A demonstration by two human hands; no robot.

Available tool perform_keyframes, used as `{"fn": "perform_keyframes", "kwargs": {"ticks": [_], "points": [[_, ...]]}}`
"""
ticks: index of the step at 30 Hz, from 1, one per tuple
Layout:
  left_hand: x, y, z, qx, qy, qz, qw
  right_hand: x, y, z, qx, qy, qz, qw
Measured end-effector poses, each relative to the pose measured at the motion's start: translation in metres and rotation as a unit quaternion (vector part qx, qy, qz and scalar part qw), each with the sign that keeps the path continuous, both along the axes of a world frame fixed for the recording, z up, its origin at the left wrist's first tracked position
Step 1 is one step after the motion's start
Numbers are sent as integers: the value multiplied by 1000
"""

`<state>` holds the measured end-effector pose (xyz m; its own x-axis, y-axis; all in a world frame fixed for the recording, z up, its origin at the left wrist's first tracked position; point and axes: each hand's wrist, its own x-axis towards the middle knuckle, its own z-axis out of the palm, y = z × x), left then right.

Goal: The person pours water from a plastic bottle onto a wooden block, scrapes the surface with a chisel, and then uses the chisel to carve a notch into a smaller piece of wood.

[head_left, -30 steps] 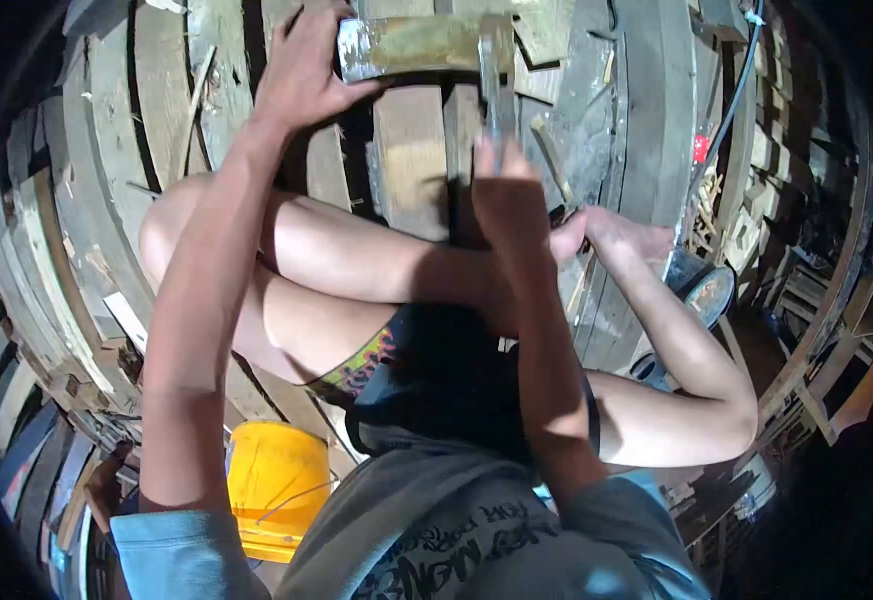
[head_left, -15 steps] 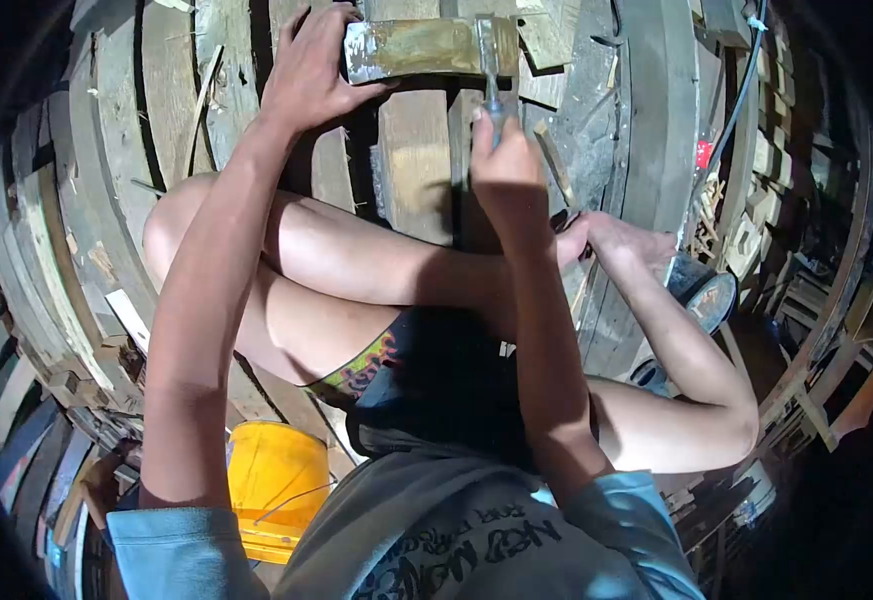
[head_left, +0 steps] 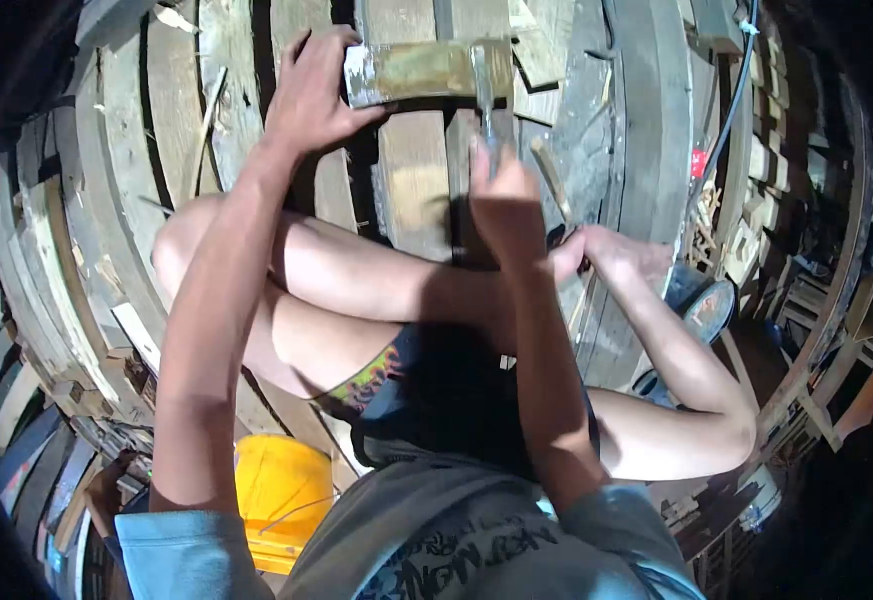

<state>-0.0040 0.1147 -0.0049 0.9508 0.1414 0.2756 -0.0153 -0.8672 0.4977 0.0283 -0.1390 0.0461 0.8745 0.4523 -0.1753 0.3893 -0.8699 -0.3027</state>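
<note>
My left hand (head_left: 314, 92) grips the left end of a short wooden block (head_left: 411, 72), fingers by its far corner and thumb along its near edge. The block is brownish, pale and worn at the left end, and its near edge curves inward. My right hand (head_left: 506, 190) is closed around the handle of a slim hand tool (head_left: 486, 95) with a narrow metal shaft. The tool's far end lies over the right part of the block; its exact kind cannot be made out.
Gapped wooden planks (head_left: 416, 180) form the floor under my crossed legs. A stick (head_left: 553, 178) lies right of my right hand, with wood offcuts (head_left: 538, 60) beyond. A yellow bucket (head_left: 281, 490) stands lower left. A blue cord (head_left: 741, 85) and a round container (head_left: 708, 308) are at right.
The view has shifted slightly, so the block and both hands appear a little lower. Both hands keep their holds, and the tool stays over the block's right part.
</note>
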Motion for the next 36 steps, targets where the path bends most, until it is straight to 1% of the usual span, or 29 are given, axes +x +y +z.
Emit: {"fn": "perform_keyframes", "kwargs": {"ticks": [1, 4, 5, 6, 8, 9, 10, 12, 13, 14, 15, 16, 17, 18, 21, 23, 24, 26, 28, 30, 31, 32, 34, 35, 36], "points": [[0, 1, -4, 7, -18, -4, 1000, 16, 15, 4, 17, 81, -75, 994], [0, 1, -2, -4, 12, -1, 1000, -22, -12, -1, 8, 121, -90, 988], [0, -1, 0, -15, 1, 7, 1000, -32, -16, 7, 103, 87, -58, 989], [0, 0, 0, 11, 4, 13, 1000, -21, -13, 0, 109, 85, -51, 989], [0, 1, -1, -12, 7, 3, 1000, -7, -10, -7, 74, 19, 6, 997], [-1, 1, -2, -2, 10, 3, 1000, 10, 10, 9, 1, 79, -42, 996], [-2, 1, -3, 1, -3, -5, 1000, 2, 9, 10, 2, 82, -45, 996], [-1, 2, -3, -2, 0, -3, 1000, -17, 2, 19, 5, 158, -117, 980], [-1, 2, -3, -2, 3, 2, 1000, -33, -21, -2, 100, 99, -58, 988], [-1, 1, -5, -4, 8, 8, 1000, -23, -15, -5, 102, 92, -54, 989], [-1, 0, -2, -21, 26, 13, 999, -16, -9, -6, 108, 23, 3, 994], [0, 1, -1, -23, 20, -2, 1000, -13, -7, -6, 106, -39, 55, 992], [-1, -1, -3, -10, 16, -3, 1000, 3, 8, -2, 59, 27, -27, 998], [1, 1, -4, 12, 5, -1, 1000, 9, 18, -1, 61, 11, -50, 997], [-2, 1, -3, -5, 5, -7, 1000, -27, -4, 5, 77, 30, -53, 995], [0, 0, -3, -1, 5, 7, 1000, -33, -17, 6, 58, 132, -85, 986], [-1, -1, -3, -5, 8, 5, 1000, -23, -10, 9, 53, 135, -88, 985], [-1, 1, -3, -5, 10, -2, 1000, 7, 13, 8, 55, 60, -66, 994], [-2, 1, -4, 17, -2, -8, 1000, -5, 10, 11, 48, 76, -95, 991], [1, 1, -2, -11, -1, -2, 1000, -28, -11, 11, 72, 158, -104, 979], [0, 0, -4, -15, -6, 4, 1000, -27, -16, 6, 92, 171, -86, 977], [1, 1, -3, -17, -5, 6, 1000, -18, -8, 9, 89, 172, -84, 977], [0, 2, -3, 1, -7, -7, 1000, 10, 17, 15, 29, 142, -115, 983], [0, 2, -7, 18, -13, -2, 1000, 15, 19, 11, 39, 138, -97, 985], [-3, 1, -5, 18, -8, -8, 1000, 3, 12, 10, 39, 142, -103, 984]]}}
